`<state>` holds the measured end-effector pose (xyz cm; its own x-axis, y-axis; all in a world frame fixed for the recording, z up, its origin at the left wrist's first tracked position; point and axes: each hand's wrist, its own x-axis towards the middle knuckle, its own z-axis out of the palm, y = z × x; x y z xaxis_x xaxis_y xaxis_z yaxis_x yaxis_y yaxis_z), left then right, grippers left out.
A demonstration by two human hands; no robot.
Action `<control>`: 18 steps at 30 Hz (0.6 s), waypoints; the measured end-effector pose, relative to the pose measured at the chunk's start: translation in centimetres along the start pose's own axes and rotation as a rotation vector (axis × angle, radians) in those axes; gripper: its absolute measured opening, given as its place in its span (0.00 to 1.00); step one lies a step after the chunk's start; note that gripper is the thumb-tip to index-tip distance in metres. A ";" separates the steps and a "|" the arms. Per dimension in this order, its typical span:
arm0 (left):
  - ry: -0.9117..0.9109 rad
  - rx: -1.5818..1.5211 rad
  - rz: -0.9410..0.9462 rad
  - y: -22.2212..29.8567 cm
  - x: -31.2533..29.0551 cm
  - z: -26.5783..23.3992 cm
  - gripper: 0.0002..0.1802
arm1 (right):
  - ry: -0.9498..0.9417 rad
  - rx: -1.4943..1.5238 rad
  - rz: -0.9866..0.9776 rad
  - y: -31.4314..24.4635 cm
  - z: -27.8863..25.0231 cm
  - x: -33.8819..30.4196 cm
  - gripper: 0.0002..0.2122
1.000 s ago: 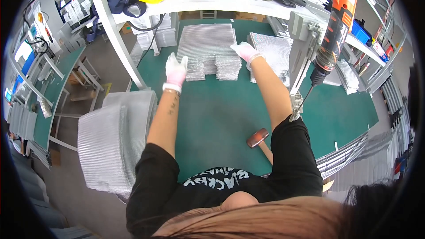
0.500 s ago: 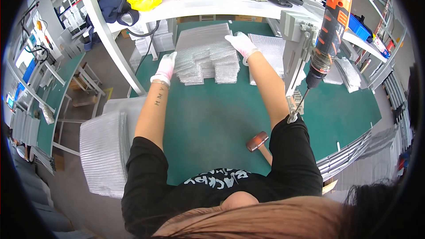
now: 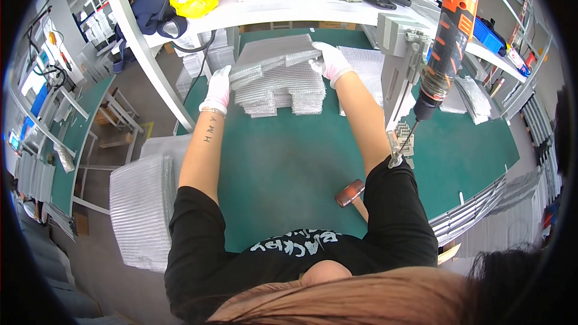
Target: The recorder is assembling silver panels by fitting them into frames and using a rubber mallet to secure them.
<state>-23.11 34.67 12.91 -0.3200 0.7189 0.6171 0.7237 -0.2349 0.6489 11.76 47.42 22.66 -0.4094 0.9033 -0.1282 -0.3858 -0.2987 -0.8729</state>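
Observation:
At the far side of the green table [image 3: 283, 174] stands a stack of silvery ribbed sheets [image 3: 280, 93], each with a notch cut in its near edge. The upper sheets [image 3: 271, 54] are raised off the rest and tilted, with a gap showing below them. At their left edge is my left hand [image 3: 218, 87], white-gloved and closed on that side. My right hand [image 3: 330, 62], gloved too, grips their right edge, its fingers partly hidden by the sheets.
A mallet [image 3: 350, 194] lies by my right upper arm. An orange and black power driver [image 3: 448, 42] hangs at a grey stand [image 3: 402, 54] on the right. More ribbed sheets [image 3: 141, 210] are piled at the left, beside the table. A white shelf [image 3: 289, 5] crosses the back.
The upper sheets have come up off the stack and tilted. My left hand has moved up and inward to their edge, and my right hand has closed on the other side.

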 end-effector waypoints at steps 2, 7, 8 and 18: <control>-0.056 0.489 0.278 3.8 -1.4 4.8 0.20 | 0.105 0.157 0.081 0.0 -5.2 0.8 0.17; 0.005 0.060 0.069 2.4 -1.6 1.0 0.19 | -0.086 0.119 0.184 0.5 -1.5 1.6 0.14; 0.163 0.013 -0.067 3.9 -2.5 2.3 0.20 | -0.075 0.095 0.154 0.7 -2.0 1.5 0.14; 0.138 0.576 0.509 13.1 -7.4 8.9 0.20 | -0.338 0.324 -0.177 0.9 -1.6 0.5 0.20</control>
<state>-5.86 32.10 12.89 0.0912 0.5169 0.8512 0.9931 -0.1107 -0.0392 12.50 48.03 21.05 -0.5391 0.8143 0.2153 -0.6883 -0.2786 -0.6698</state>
